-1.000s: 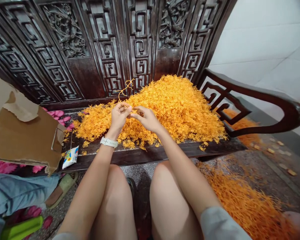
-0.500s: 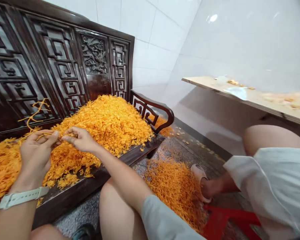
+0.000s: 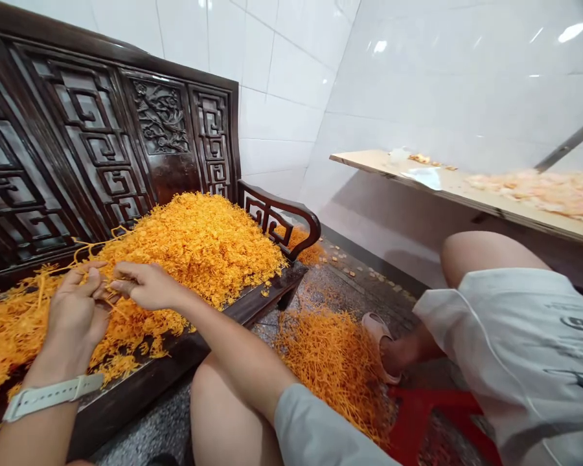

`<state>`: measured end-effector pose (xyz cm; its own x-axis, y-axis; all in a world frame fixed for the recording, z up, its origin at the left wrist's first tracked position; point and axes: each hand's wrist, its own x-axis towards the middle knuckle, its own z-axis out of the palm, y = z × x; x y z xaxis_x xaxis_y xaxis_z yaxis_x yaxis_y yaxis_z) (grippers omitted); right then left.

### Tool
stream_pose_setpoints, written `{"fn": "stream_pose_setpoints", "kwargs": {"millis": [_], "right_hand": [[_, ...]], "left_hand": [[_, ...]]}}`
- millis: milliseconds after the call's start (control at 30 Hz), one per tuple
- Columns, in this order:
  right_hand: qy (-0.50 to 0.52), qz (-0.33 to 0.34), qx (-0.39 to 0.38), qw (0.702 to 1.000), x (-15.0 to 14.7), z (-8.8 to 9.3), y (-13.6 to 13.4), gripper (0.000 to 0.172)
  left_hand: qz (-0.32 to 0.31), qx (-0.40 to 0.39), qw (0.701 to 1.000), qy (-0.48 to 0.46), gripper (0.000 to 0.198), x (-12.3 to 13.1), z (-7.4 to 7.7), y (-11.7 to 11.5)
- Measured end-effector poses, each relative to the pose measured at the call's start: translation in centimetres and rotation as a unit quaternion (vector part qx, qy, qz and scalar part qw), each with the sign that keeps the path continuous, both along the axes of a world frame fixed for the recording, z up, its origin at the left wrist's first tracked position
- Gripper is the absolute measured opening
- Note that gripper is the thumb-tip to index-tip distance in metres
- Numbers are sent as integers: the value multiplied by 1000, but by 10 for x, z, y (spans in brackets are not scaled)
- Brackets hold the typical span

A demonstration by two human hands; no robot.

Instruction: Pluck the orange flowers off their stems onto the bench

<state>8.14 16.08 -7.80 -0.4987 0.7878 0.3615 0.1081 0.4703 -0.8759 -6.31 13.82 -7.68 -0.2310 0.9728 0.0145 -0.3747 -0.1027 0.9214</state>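
Note:
A big heap of thin orange strands [image 3: 194, 249] covers the seat of a dark carved wooden bench [image 3: 267, 294]. My left hand [image 3: 78, 310], with a white watch at the wrist, is closed in a pinch on a few orange strands. My right hand [image 3: 143, 285] meets it fingertip to fingertip, pinching the same strands just above the heap's left slope.
More orange strands [image 3: 335, 362] lie piled on the speckled floor right of the bench. Another person's leg and sandalled foot [image 3: 388, 346] rest beside that pile, near a red stool [image 3: 437, 421]. A wooden board [image 3: 471, 191] with pale pieces runs along the tiled wall.
The view has swung right, bringing the other person and the board into sight. My hands stay pinched together and have dropped lower, closer to the heap; the long raised strand is down.

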Motion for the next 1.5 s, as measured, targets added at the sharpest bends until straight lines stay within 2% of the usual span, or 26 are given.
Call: {"fn": "stream_pose_setpoints", "kwargs": {"millis": [100,167,233,300,367,467,533,567,667,767,833,933,1133,1233,1300,1400,1500], "right_hand": [[86,42,-92,991,-2,3,0,36],[144,56,-176,972,-5,4,-2,35],[201,51,-214,954,-6,6,-4,29],[247,67,-234,938,-5,8,-2,23],[292,84,-249,919,-3,13,2,22],[412,93,-268,866,4,26,6,24],[465,85,-275,837,8,33,6,25],[473,76,-278,833,8,35,6,24],[449,43,-289,844,4,30,6,17],[375,-3,-272,886,-6,18,9,18],[324,-50,-237,914,-11,12,13,20],[269,-109,-171,942,-15,5,18,20],[169,-148,-1,974,-11,0,23,21],[137,-155,40,978,-9,-1,22,23],[151,-147,29,977,-9,-1,22,26],[220,-78,-78,969,-14,4,20,27],[323,7,-202,925,-23,12,14,21]], "left_hand": [[-31,-17,994,-100,26,6,8,-2],[-40,-9,985,-169,19,12,17,-7],[-58,-6,974,-219,12,16,24,-10],[-68,-18,965,-254,22,16,28,-9],[-80,-7,953,-294,29,10,26,-5],[-78,35,934,-346,37,-4,19,1],[-66,55,933,-349,39,-12,13,5],[-60,60,937,-339,38,-14,11,8],[-50,59,959,-273,24,-11,8,13],[-20,57,981,-183,11,0,8,15],[9,59,991,-124,13,8,8,13],[29,53,996,-60,22,15,7,10],[-16,17,999,-22,30,11,5,9],[-48,20,998,25,28,6,4,8],[-74,24,996,42,26,3,5,7],[-153,19,988,-9,26,2,6,4],[-187,27,977,-96,29,4,10,2]]}}
